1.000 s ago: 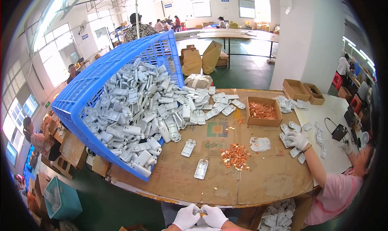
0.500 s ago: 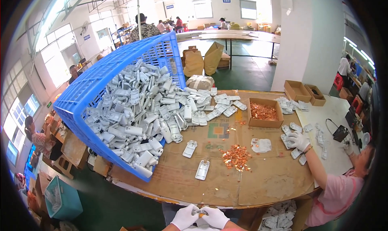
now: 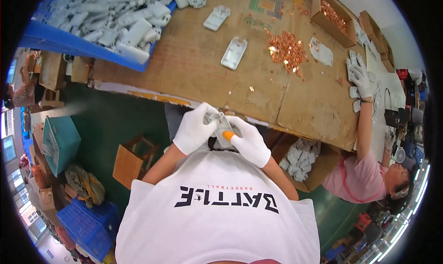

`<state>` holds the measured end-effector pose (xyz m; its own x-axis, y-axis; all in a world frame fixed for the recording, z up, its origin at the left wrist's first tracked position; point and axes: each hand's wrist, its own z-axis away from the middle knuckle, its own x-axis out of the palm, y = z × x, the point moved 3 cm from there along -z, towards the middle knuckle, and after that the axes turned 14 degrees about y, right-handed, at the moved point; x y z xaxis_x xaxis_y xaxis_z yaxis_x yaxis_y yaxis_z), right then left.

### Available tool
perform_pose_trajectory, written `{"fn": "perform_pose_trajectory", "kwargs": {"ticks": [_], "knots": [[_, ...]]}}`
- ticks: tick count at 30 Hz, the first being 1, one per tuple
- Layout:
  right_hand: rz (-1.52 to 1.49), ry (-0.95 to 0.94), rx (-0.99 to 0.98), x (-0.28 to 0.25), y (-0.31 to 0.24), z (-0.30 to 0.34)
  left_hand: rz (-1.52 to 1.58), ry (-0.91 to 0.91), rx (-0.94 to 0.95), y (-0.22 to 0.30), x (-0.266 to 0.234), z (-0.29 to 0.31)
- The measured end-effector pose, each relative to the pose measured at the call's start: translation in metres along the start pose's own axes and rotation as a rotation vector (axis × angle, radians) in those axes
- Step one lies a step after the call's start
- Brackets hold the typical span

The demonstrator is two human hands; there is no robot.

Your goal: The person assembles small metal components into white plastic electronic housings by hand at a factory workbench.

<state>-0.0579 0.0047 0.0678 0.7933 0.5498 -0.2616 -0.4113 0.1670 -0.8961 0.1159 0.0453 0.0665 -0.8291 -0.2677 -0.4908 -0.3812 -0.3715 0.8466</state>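
Both my hands wear white gloves and meet in front of my shirt, just off the table's near edge. My left hand pinches one side of a white plastic casing. On its other side is my right hand, with an orange cover on one fingertip. The fingers hide much of the casing. Two more casings lie apart on the cardboard-covered table: an open-faced casing and, farther off, another casing. To their right spreads a loose pile of small copper-coloured metal pieces.
A tilted blue crate at far left spills many casings. A cardboard box holds copper pieces. At right, a co-worker's gloved hand touches casings. Below the table edge sits a carton of casings. A teal bin stands left.
The view has tipped down, so my hands and shirt show higher in the picture. My hands still hold the casing together. The co-worker's hand stays at the casings on the right.
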Motion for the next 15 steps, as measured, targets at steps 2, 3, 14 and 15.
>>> {"fn": "perform_pose_trajectory", "kwargs": {"ticks": [2,3,14,15], "knots": [[-0.067,-0.017,0.068,0.005,0.002,0.004,0.035,-0.005,-0.017,-0.003,-0.001,0.007],[-0.101,-0.013,0.073,0.007,0.005,0.007,0.049,-0.021,-0.025,-0.005,-0.001,0.01],[-0.38,0.007,0.168,0.016,0.0,0.028,0.004,-0.068,0.02,0.005,-0.019,0.03],[-0.41,0.086,0.149,0.015,0.0,0.028,0.009,-0.066,0.018,0.006,-0.02,0.029]]}}
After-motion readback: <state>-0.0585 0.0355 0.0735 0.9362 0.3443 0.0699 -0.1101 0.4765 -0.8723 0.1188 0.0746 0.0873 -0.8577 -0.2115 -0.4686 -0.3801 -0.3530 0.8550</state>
